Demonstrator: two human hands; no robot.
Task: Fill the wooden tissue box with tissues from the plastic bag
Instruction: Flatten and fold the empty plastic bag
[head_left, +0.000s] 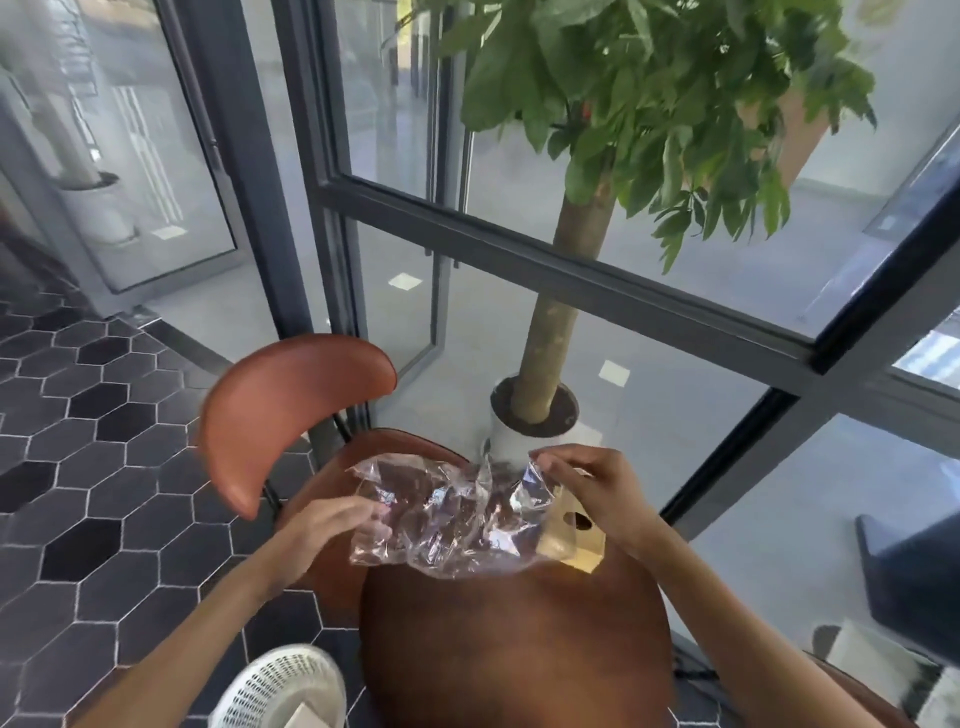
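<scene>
A crumpled clear plastic bag is stretched between both hands over a round brown table. My left hand pinches the bag's left side. At the bag's upper right corner, my right hand grips the plastic between thumb and fingers. The bag looks see-through, and I cannot tell whether any tissues are inside it. A light wooden tissue box with a dark oval hole stands on the table's right edge, partly behind the bag and under my right wrist.
A brown leather chair stands beyond the table on the left. A potted tree in a white pot sits against the glass wall behind. A white mesh basket is at the lower left. The floor is dark hexagon tile.
</scene>
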